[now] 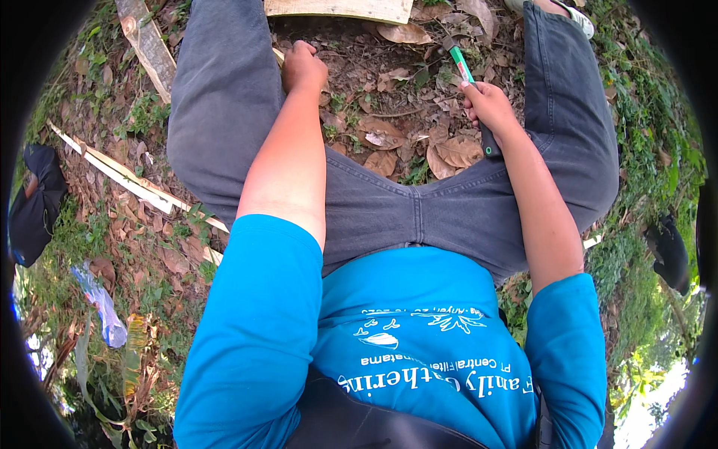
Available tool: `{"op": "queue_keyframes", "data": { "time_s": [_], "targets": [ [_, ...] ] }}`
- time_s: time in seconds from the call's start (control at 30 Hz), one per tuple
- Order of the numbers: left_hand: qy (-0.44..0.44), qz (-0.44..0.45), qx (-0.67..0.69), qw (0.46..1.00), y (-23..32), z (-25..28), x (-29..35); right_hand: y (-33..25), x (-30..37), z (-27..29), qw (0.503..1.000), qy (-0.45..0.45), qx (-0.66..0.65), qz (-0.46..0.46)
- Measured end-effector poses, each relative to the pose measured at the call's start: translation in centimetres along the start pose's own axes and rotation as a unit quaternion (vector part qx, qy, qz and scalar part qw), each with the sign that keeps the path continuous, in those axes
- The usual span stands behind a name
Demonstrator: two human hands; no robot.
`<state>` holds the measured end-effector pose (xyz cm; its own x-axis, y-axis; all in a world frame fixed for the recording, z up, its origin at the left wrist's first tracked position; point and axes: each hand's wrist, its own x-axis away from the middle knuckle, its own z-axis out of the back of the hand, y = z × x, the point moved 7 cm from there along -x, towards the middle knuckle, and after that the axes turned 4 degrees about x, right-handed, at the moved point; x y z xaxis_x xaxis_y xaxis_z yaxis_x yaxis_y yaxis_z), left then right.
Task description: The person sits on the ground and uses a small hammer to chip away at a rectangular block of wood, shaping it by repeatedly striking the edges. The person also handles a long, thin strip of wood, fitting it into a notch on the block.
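Note:
My right hand (488, 108) is wrapped round the green and black handle of a hammer (461, 66), between my knees. The hammer's dark head points away from me, just above the leaf litter, and the butt of its handle sits by my right thigh. Beside my left knee, my left hand (304, 69) is closed on a pale wooden strip (279, 57). Only a short bit of that strip shows; my hand and trouser leg hide the rest. Beyond both hands lies a pale wooden board (340, 7), cut off by the upper edge of the view.
Dry brown leaves (458, 150) cover the soil between my legs. At the left lie a rough plank (146, 45), long split wood strips (123, 170) and a clear plastic bag (101, 307). Dark objects (669, 251) rest in the grass at the far right.

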<state>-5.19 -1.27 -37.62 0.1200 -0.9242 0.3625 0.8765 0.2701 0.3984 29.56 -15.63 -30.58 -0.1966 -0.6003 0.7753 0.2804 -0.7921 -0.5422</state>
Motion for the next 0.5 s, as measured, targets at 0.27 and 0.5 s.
{"op": "queue_keyframes", "data": {
  "time_s": [0.27,0.5],
  "targets": [
    [-0.156,-0.358,-0.095,0.916,9.0,-3.2,6.2,-0.8,-0.1,-0.4,1.0,0.005,0.001,-0.012],
    [-0.258,-0.422,-0.191,0.848,11.2,-9.7,10.7,-0.8,-0.2,-0.3,1.0,0.01,0.006,0.014]
  ]
}}
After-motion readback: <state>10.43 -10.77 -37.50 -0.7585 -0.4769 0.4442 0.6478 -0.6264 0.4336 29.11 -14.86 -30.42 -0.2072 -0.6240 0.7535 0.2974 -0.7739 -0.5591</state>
